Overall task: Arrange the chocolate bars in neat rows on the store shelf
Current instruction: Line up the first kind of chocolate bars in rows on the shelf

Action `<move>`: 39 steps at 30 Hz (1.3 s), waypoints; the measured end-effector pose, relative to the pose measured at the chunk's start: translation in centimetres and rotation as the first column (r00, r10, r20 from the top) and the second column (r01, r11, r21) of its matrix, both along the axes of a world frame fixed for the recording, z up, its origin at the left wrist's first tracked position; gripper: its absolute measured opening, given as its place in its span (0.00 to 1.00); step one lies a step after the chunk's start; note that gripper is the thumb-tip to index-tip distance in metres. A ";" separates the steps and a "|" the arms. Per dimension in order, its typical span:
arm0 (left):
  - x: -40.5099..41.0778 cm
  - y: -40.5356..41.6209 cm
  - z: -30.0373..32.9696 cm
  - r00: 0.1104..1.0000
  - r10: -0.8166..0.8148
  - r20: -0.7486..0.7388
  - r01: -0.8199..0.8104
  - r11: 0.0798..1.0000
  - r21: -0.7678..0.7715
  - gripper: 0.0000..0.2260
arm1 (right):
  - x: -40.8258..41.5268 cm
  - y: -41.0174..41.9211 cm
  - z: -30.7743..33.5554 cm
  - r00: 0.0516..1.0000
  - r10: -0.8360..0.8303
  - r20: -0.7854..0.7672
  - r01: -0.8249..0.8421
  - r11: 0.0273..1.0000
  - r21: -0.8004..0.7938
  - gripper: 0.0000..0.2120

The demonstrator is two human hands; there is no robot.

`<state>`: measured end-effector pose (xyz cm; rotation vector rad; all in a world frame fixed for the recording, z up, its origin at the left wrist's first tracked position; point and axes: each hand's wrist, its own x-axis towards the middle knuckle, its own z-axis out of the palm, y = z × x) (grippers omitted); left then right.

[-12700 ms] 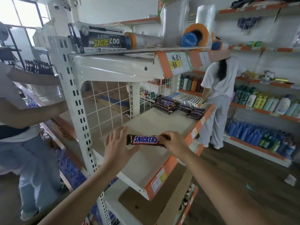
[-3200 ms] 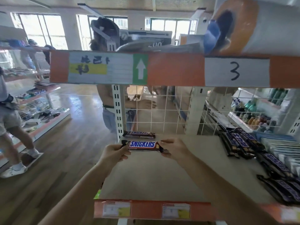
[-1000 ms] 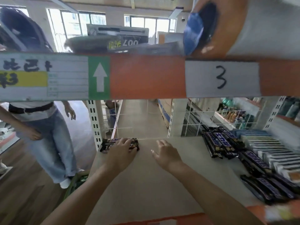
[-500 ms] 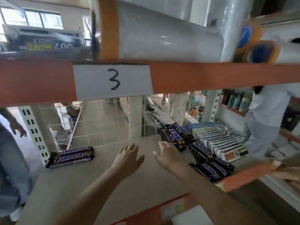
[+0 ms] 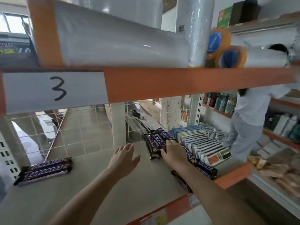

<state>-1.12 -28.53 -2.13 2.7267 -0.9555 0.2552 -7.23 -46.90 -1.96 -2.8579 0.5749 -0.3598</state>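
Our right hand [image 5: 172, 151] lies palm down on the pile of chocolate bars [image 5: 156, 142] at the shelf's two o'clock side, fingers loosely curled over the near ends of the top bars and touching their wrappers; we cannot tell whether any bar is actually gripped. Our left hand [image 5: 124, 157] hovers just beside it, at nine o'clock from the pile, fingers spread and flat, holding nothing and clear of the bars. More bars [image 5: 203, 168] trail from under our right wrist toward four o'clock, near the orange shelf edge [image 5: 232, 177]. Well apart, at nine o'clock on the shelf board [image 5: 84, 192], two Snickers bars [image 5: 47, 170] lie side by side, touching, labels up. Beyond the pile, at two o'clock, flat packets [image 5: 203, 143] sit in rows. Above us an upper shelf strip carries a paper label [image 5: 55, 90] marked 3, with plastic rolls [image 5: 120, 41] resting on top.
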 end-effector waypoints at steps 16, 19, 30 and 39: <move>1.3 4.2 -0.6 0.989 0.142 -0.029 -0.141 0.990 0.028 0.25 | 4.1 -0.6 0.0 0.979 -0.195 -0.054 0.197 0.980 0.030 0.21; 1.3 4.9 -0.8 0.988 0.154 -0.032 -0.153 0.988 0.034 0.25 | 4.8 -0.7 0.2 0.974 -0.214 -0.078 0.219 0.973 0.070 0.19; 0.6 6.9 -1.6 0.983 0.175 -0.052 -0.172 0.984 0.052 0.24 | 5.0 -0.9 0.0 0.981 -0.192 -0.008 0.192 0.979 0.065 0.12; 0.4 7.8 -2.4 0.982 0.176 -0.067 -0.173 0.984 0.053 0.24 | 4.9 -1.0 -0.4 0.980 -0.192 0.041 0.182 0.967 0.178 0.12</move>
